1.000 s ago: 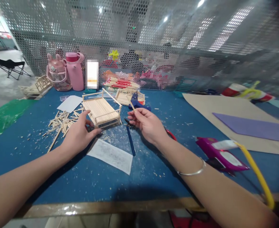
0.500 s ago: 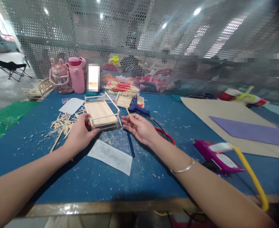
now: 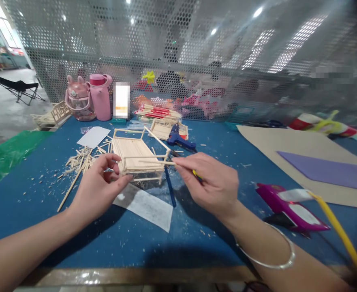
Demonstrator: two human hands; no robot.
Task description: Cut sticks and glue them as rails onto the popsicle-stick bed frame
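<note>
My left hand (image 3: pixel 102 182) grips the near left corner of a small bed-like frame (image 3: pixel 137 152) built of thin wooden sticks. It appears tilted up off the blue tabletop. With thumb and fingers, my right hand (image 3: pixel 210 182) pinches a thin wooden stick (image 3: pixel 155 162), whose far end reaches across the frame's near side. Something small, yellow and black (image 3: pixel 197 175), shows under the right fingers; its kind is unclear. A narrow dark blue tool (image 3: pixel 170 188) lies below the frame, beside a white paper strip (image 3: pixel 149 209). Beyond the right hand lies a blue glue gun (image 3: pixel 181 140).
Loose stick pieces (image 3: pixel 81 162) and crumbs lie left. At the back stand a pink bottle (image 3: pixel 101 99), a clear pink jug (image 3: pixel 79 101) and bundled red-tipped sticks (image 3: pixel 158 111). A purple device (image 3: pixel 290 207) with a yellow strap lies right, near brown board (image 3: pixel 263 150).
My right hand has turned over and closed, bringing the stick level across the frame's near side. My left hand keeps its grip, and the frame sits slightly lower and further right in view.
</note>
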